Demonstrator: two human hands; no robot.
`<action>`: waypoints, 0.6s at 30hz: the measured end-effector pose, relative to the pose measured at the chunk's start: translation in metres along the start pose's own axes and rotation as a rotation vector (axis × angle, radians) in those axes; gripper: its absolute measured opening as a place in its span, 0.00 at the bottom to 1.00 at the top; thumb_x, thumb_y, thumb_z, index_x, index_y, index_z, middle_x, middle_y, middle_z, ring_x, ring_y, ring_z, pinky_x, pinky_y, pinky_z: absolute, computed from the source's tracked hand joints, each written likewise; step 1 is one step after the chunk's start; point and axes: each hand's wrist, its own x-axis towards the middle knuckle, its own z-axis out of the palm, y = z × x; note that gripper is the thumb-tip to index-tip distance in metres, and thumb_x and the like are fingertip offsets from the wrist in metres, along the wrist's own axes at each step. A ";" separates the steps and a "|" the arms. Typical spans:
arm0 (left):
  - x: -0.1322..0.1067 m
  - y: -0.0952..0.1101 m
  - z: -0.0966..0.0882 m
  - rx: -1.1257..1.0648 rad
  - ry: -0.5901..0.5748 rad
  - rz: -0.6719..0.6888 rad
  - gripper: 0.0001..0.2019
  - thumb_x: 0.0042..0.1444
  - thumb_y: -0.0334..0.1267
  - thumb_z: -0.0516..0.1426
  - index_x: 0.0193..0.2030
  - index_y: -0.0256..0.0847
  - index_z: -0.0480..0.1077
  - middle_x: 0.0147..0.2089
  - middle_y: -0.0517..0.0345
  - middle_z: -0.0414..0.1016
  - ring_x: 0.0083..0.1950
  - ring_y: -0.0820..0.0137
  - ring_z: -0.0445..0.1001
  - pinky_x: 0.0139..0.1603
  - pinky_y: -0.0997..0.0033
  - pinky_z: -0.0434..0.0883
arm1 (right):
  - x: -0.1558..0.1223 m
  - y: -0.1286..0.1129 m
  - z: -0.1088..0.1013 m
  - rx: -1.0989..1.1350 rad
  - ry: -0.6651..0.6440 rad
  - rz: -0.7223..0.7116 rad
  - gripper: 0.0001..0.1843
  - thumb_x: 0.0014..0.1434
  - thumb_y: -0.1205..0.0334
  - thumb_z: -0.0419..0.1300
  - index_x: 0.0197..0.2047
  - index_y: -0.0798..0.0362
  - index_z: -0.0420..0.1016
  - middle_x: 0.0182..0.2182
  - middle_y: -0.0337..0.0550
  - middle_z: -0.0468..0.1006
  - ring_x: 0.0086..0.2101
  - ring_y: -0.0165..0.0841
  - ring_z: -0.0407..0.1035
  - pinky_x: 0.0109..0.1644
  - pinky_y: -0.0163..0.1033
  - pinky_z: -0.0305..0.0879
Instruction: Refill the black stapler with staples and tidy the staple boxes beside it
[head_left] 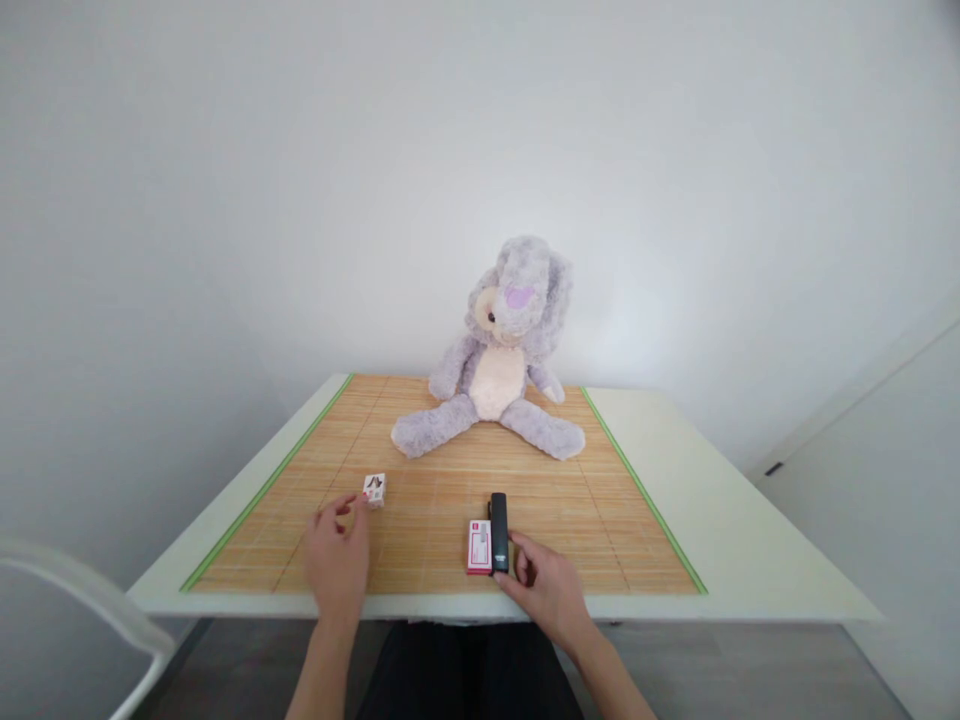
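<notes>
A small white box [374, 489] with a dark picture on it lies on the bamboo mat, left of the middle. My left hand [338, 550] is at its near left corner, fingers loosely bent and apart, a fingertip at or very close to the box. A black stapler [499, 533] lies lengthwise, pointing away from me. My right hand [546, 588] is at its near right end, thumb against the near end and index finger along the right side, the other fingers curled. Directly left of the stapler lies a white and pink box [479, 547], side by side with it.
A grey plush rabbit [497, 385] sits at the back of the mat against the wall, legs spread towards me. The bamboo mat [420, 540] with green edging covers the middle of the white table [720, 500]. A white curved bar [82, 585] stands at lower left.
</notes>
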 end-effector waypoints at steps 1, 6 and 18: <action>0.014 -0.007 -0.002 0.021 -0.001 -0.024 0.26 0.64 0.59 0.50 0.53 0.42 0.76 0.48 0.50 0.78 0.38 0.62 0.73 0.46 0.60 0.70 | 0.000 0.000 0.000 -0.001 0.000 0.004 0.24 0.59 0.51 0.67 0.58 0.44 0.75 0.26 0.31 0.75 0.29 0.31 0.70 0.36 0.34 0.61; 0.050 -0.012 0.004 -0.008 -0.302 -0.047 0.25 0.63 0.57 0.52 0.51 0.41 0.78 0.46 0.49 0.82 0.44 0.57 0.77 0.49 0.59 0.70 | 0.000 -0.001 0.000 -0.013 -0.010 0.039 0.25 0.58 0.51 0.68 0.58 0.44 0.76 0.26 0.31 0.75 0.29 0.31 0.71 0.36 0.35 0.61; -0.024 0.056 0.074 -0.308 -0.694 0.037 0.21 0.61 0.53 0.57 0.46 0.38 0.81 0.41 0.50 0.85 0.40 0.63 0.81 0.44 0.65 0.73 | 0.001 -0.001 0.000 -0.011 -0.006 0.018 0.24 0.59 0.51 0.68 0.58 0.44 0.76 0.25 0.30 0.75 0.29 0.30 0.70 0.36 0.34 0.61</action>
